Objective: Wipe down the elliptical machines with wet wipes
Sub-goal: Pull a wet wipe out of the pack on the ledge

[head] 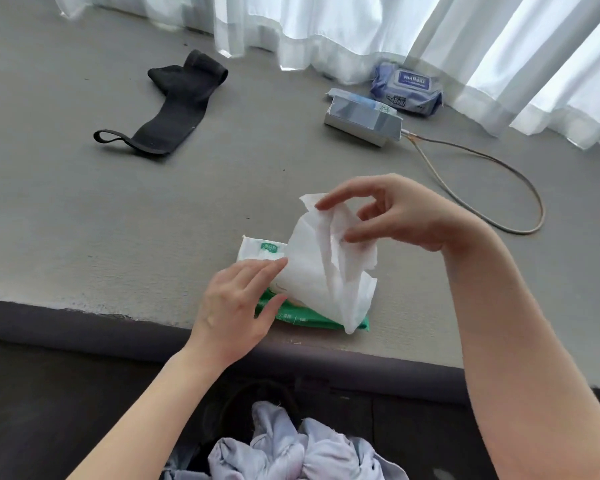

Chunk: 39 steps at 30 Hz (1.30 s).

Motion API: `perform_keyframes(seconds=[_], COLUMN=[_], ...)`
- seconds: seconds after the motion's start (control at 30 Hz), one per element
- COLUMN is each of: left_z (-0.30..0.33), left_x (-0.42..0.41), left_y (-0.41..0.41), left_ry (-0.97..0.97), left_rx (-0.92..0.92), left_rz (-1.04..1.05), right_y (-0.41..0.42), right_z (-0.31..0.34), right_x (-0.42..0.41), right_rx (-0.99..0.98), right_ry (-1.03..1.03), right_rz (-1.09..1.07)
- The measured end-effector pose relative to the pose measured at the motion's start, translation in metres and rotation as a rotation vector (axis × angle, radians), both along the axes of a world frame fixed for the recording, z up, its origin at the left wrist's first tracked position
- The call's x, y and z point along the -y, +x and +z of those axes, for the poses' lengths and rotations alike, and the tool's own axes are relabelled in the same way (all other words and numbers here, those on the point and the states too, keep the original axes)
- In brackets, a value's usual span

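Both hands crowd the near edge of the grey ledge (84, 209): the left hand (236, 306) lies on the green wipes pack (291, 315), the right hand (395, 213) holds a white wipe (323, 268) raised above it. Left of the pack the ledge lies bare up to the black strap (174, 109) near the far edge. On the right, a cable (520, 188) loops across the ledge from a silver box (364, 121); a blue wipes pack (407, 88) sits behind it, against the curtains (361, 26) that close off the far edge.
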<state>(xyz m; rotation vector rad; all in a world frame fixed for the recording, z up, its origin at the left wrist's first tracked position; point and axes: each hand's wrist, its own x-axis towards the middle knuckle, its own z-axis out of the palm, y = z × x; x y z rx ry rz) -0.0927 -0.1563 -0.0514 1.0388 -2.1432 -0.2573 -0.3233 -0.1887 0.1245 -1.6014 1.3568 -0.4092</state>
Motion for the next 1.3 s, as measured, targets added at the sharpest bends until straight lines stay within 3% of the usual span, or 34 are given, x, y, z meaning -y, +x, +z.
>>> perform_keyframes(seconds=[0.13,0.23,0.33,0.4,0.47,0.53,0.67,0.77,0.83,0.97,1.07,1.13,1.2,1.3], left_z=[-0.005,0.01,0.043,0.064,0.07,0.064,0.049,0.034,0.029,0.045,0.053,0.044,0.027,0.007], left_x=[-0.006,-0.001,0.02,0.029,0.028,0.022,0.013,0.005,0.001,-0.012,-0.029,-0.036,-0.032,-0.009], left_y=[-0.008,-0.018,-0.032,-0.042,-0.046,-0.041,-0.026,-0.017,-0.015,-0.025,-0.044,-0.056,-0.063,-0.068], left_ry=[0.027,0.08,0.213,0.428,0.545,0.54,0.504,0.33,0.289,0.495,0.368,0.149,-0.036,-0.138], left_rx=[-0.047,-0.226,-0.263,-0.291,-0.402,-0.483,-0.304,-0.115,-0.083,-0.54,-0.674,-0.587,-0.368,-0.011], left_rz=[0.079,0.146,-0.034,-0.144,-0.12,-0.016,0.151,0.167,0.245,0.479,0.479,0.364,0.191,0.042], right_y=[-0.04,-0.038,-0.019,-0.01,-0.009,-0.009,-0.02,-0.038,-0.046,-0.043,-0.041,-0.042,-0.046,-0.051], right_z=[0.025,0.014,-0.002,-0.004,-0.004,-0.005,-0.005,0.005,0.01,0.012,0.011,0.012,0.015,0.017], right_x=[-0.026,-0.024,-0.017,-0.013,-0.008,-0.004,-0.004,-0.007,-0.009,-0.012,-0.013,-0.014,-0.015,-0.018], right_rx=[0.199,0.132,0.098,0.121,0.13,0.112,0.148,0.208,0.235,0.257,0.267,0.25,0.243,0.223], right_ry=[-0.035,-0.055,-0.01,-0.002,-0.018,-0.051,-0.111,-0.167,-0.189,-0.211,-0.236,-0.258,-0.268,-0.271], right_rz=[-0.064,0.006,0.099,0.126,0.123,0.115,0.039,-0.039,-0.071,-0.066,-0.067,-0.083,-0.099,-0.106])
